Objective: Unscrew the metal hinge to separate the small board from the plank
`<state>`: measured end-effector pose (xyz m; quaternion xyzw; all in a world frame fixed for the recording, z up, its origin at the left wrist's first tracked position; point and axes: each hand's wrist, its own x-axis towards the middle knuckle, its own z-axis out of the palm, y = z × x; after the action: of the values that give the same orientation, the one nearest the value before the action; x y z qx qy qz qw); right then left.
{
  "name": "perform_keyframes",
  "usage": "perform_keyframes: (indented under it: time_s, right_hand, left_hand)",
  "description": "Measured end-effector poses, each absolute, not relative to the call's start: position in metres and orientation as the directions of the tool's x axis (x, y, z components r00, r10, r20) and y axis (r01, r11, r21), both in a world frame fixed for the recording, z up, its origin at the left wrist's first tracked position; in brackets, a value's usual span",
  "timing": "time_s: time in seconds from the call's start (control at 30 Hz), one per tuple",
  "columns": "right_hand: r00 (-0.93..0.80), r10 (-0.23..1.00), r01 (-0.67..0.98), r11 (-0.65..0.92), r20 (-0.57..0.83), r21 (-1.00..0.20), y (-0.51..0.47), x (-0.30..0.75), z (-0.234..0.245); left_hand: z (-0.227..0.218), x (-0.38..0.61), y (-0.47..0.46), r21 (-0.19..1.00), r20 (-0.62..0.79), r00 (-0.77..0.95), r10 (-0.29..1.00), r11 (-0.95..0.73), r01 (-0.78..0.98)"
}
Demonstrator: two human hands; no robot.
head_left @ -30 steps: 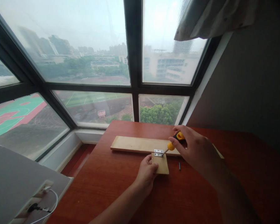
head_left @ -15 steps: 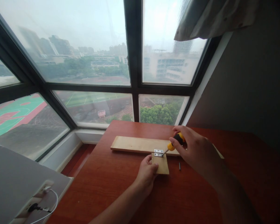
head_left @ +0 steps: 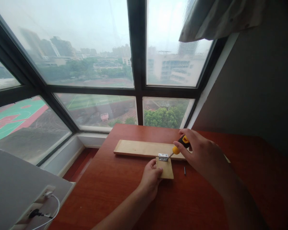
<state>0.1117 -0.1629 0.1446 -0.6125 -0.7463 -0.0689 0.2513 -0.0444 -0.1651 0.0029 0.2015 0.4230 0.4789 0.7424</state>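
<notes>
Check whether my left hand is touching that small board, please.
Touching. The head view shows the left hand gripping the small board at its left edge, with the thumb lying over its upper face.

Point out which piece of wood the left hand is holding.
The small, squarish piece, gripped by the left hand, with the silver hinge at its far end; the long, paler board lies on the table beyond it.

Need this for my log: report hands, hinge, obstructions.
Left hand grips small board. Right hand holds screwdriver, tip at right end of hinge. Metal rod right of small board, not blocking.
</notes>
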Motion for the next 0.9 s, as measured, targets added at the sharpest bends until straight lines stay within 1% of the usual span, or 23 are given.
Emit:
perform_keyframes:
  time_s: [0.1,0.23,0.37,0.5,0.6,0.73,0.83,0.9]
  right_hand:
    - [-0.117,0.883,0.937,0.249,0.454,-0.243,-0.1621,0.1119,0.145]
    - [-0.173,0.877,0.898,0.327,0.449,-0.294,-0.1661,0.1101,0.1496]
    - [-0.225,0.858,0.883,0.38,0.462,-0.275,-0.1683,0.1094,0.1504]
    - [-0.162,0.86,0.931,0.296,0.484,-0.215,-0.1644,0.111,0.1463]
    - [-0.142,0.879,0.926,0.28,0.456,-0.252,-0.1629,0.1122,0.146]
    - [-0.204,0.87,0.877,0.367,0.45,-0.312,-0.1663,0.1111,0.1506]
    - [-0.226,0.858,0.867,0.393,0.46,-0.307,-0.1675,0.1096,0.1513]
    - [-0.207,0.857,0.887,0.368,0.472,-0.279,-0.166,0.1093,0.1493]
  left_hand:
    - [0.0018,-0.0446,-0.1649,0.702,-0.429,0.184,0.884,0.455,-0.549]
    - [0.0014,-0.0445,-0.1649,0.698,-0.43,0.184,0.884,0.455,-0.553]
    - [0.0021,-0.0443,-0.1652,0.699,-0.425,0.187,0.886,0.452,-0.554]
    - [0.0018,-0.0441,-0.1652,0.707,-0.425,0.181,0.887,0.45,-0.545]
    - [0.0005,-0.0439,-0.1647,0.708,-0.424,0.18,0.888,0.448,-0.545]
    - [-0.0004,-0.0442,-0.1645,0.7,-0.424,0.189,0.886,0.453,-0.552]
    - [0.0007,-0.0445,-0.165,0.699,-0.434,0.183,0.882,0.458,-0.549]
    - [0.0015,-0.0446,-0.1653,0.699,-0.44,0.18,0.88,0.461,-0.546]
